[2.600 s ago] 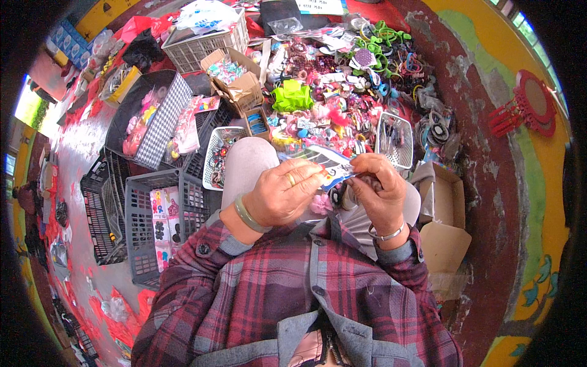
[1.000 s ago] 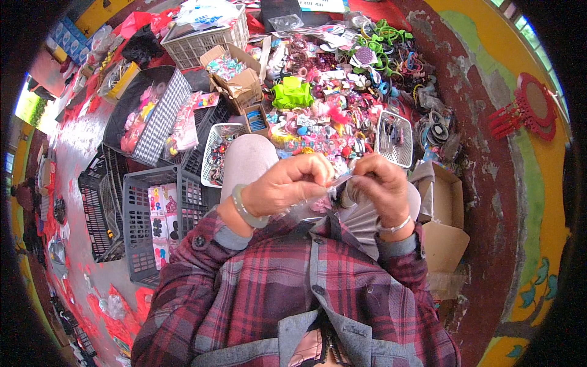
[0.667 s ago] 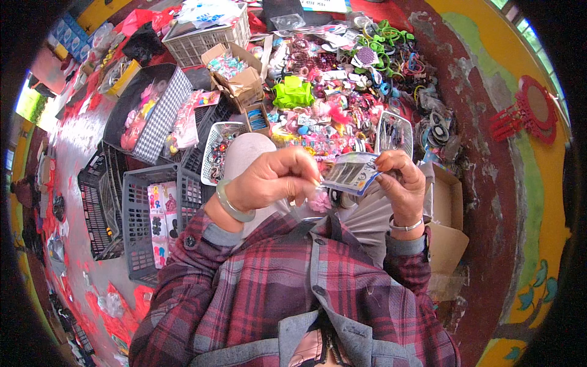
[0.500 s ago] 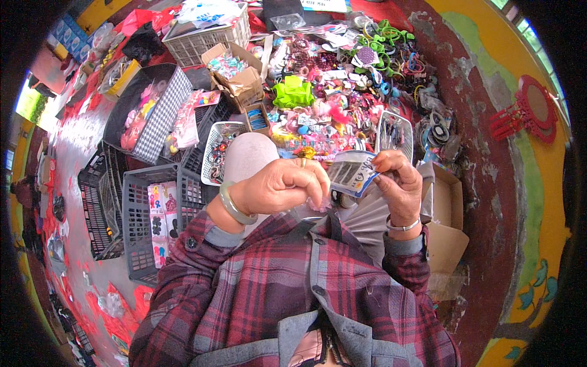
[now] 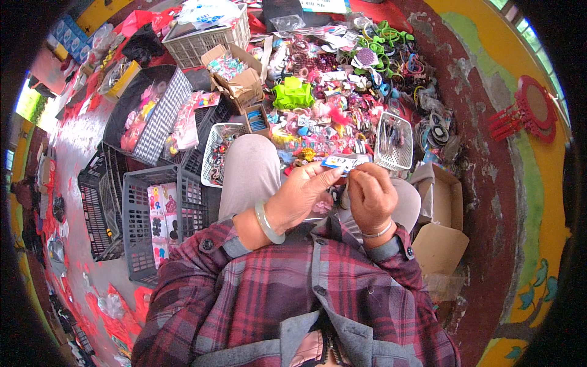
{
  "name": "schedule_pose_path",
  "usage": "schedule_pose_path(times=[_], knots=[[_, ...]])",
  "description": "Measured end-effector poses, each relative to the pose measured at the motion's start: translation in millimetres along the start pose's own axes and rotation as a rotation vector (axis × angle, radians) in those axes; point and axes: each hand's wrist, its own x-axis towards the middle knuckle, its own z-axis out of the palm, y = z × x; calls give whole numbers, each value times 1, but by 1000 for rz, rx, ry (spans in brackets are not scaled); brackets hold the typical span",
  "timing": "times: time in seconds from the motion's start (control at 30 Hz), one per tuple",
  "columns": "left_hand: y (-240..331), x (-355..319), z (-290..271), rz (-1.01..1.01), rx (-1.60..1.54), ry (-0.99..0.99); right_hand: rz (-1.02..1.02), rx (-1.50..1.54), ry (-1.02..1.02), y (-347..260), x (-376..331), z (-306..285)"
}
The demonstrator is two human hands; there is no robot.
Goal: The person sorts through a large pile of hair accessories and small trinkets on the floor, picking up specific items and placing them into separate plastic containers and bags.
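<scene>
Left hand: left hand point(image 5: 301, 194), pale bangle at the wrist, fingers pinched on the near end of a small blue-and-white packet point(image 5: 342, 162).
Right hand: right hand point(image 5: 370, 194), thin bracelet at the wrist, fingers curled in and touching the same packet from the right; both hands hold it.
Packet position: raised in front of the chest, above the knees, just in front of the heaped goods.
Sleeves: red-and-grey plaid shirt, both forearms entering from below.
Goods pile: hair accessories point(image 5: 342, 98), many colours, spread on the ground ahead.
White wire basket: small white basket point(image 5: 394, 139), just right of the packet, dark small items inside.
Green item: bright green piece point(image 5: 292, 95), in the pile, beyond the hands.
Cardboard box: open brown box point(image 5: 235, 76), holding coloured bits, far left of the pile.
Grey crate: dark plastic crate point(image 5: 137, 226), left of the knee, holding carded items.
Brown cartons: empty cartons point(image 5: 440, 220), right of the right hand.
</scene>
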Motion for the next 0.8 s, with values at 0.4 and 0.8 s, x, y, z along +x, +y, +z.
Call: schedule_pose_path(times=[0.4, 0.8], knots=[[-11, 4, -22, 150, 87, 131, -126, -119, -271, -5, -16, 15], [-7, 0, -20, 185, 892, 61, 200, -88, -301, 4, -12, 19]])
